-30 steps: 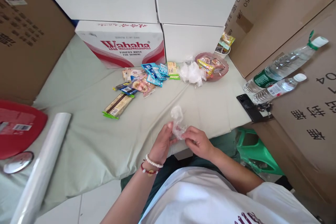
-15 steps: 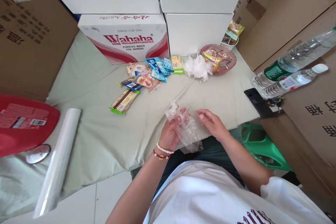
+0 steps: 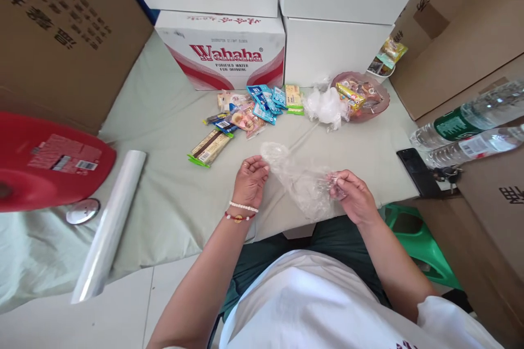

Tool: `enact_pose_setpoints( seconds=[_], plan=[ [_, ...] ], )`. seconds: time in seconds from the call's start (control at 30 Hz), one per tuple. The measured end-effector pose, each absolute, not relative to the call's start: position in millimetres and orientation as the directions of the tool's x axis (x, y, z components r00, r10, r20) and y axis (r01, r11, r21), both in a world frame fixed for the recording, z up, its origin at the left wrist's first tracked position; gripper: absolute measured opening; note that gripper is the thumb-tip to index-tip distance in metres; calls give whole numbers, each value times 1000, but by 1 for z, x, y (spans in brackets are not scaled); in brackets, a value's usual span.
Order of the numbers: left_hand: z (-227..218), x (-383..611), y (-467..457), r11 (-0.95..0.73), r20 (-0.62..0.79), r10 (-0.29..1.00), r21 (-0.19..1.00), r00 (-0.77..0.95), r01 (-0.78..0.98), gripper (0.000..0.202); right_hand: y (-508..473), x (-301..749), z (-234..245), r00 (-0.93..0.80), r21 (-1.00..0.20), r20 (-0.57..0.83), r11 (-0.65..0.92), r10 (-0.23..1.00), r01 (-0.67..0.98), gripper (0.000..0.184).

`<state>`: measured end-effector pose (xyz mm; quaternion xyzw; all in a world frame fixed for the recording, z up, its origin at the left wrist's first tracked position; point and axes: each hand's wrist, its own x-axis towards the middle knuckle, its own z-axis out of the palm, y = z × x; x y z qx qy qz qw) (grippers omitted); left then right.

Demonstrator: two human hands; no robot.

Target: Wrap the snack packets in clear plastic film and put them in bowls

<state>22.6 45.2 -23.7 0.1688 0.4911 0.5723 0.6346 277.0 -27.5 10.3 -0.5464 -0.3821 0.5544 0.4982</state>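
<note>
A thin, clear plastic bag (image 3: 301, 185) is stretched between my two hands above the front of the cloth-covered table. My left hand (image 3: 250, 180), with two bracelets at the wrist, pinches the bag's left end. The fingers of my right hand (image 3: 354, 193) are closed on its crumpled right end. Beyond the hands lie wrapped snacks: a long bar in a green-edged wrapper (image 3: 210, 147), small blue packets (image 3: 264, 102), a pink-toned packet (image 3: 248, 120) and a yellow-green packet (image 3: 293, 99). To their right sits a bunched white plastic bag (image 3: 327, 106).
A pink glass bowl (image 3: 372, 106) holds snacks at the back right. Behind stands a Wahaha carton (image 3: 229, 54). On the left are a clear film roll (image 3: 110, 223) and a red container (image 3: 53, 163). Water bottles (image 3: 475, 120) and a phone (image 3: 417, 172) lie right, above a green stool (image 3: 421, 245).
The plastic bag, earlier gathered in my left hand, is now spread out. My right hand, empty before, has taken hold of its right end. The view has shifted slightly.
</note>
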Motion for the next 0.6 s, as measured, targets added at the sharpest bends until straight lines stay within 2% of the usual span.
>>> enact_pose_setpoints(
  seconds=[0.07, 0.1, 0.13, 0.2, 0.27, 0.3, 0.37, 0.43, 0.5, 0.53, 0.6],
  plan=[
    [-16, 23, 41, 238, -392, 871, 865, -297, -443, 57, -28, 277, 19, 120, -984, -153, -141, 981, -105, 29],
    [-11, 24, 35, 236, -372, 871, 890, -321, -389, 55, -29, 274, 23, 116, -993, -103, -96, 988, -64, 26],
    [-4, 25, 28, 262, -372, 885, 894, -280, -363, 51, -29, 268, 26, 90, -999, -48, -47, 995, -3, 23],
    [10, 28, 11, 395, -438, 898, 835, -28, -384, 55, -30, 251, 31, -48, -982, 70, 77, 996, 172, 16],
    [22, 31, -2, 555, -505, 831, 721, 235, -415, 69, -31, 225, 30, -255, -895, 173, 260, 951, 362, 14],
    [25, 32, -5, 602, -525, 799, 678, 295, -423, 71, -32, 211, 27, -361, -826, 209, 362, 909, 432, 16],
    [24, 33, -8, 624, -567, 778, 655, 270, -426, 65, -34, 186, 18, -535, -689, 235, 527, 811, 497, 21],
    [15, 30, -4, 603, -608, 780, 672, 144, -430, 56, -38, 172, 9, -642, -630, 241, 620, 728, 467, 22],
    [3, 25, 0, 563, -630, 777, 691, 4, -454, 45, -43, 176, 4, -646, -691, 261, 606, 717, 394, 20],
    [-2, 24, 1, 533, -628, 777, 701, -56, -474, 39, -44, 185, 3, -590, -753, 265, 546, 763, 367, 19],
    [-10, 22, 1, 465, -604, 785, 721, -138, -513, 33, -40, 208, 1, -359, -885, 182, 311, 916, 345, 19]
  ],
)
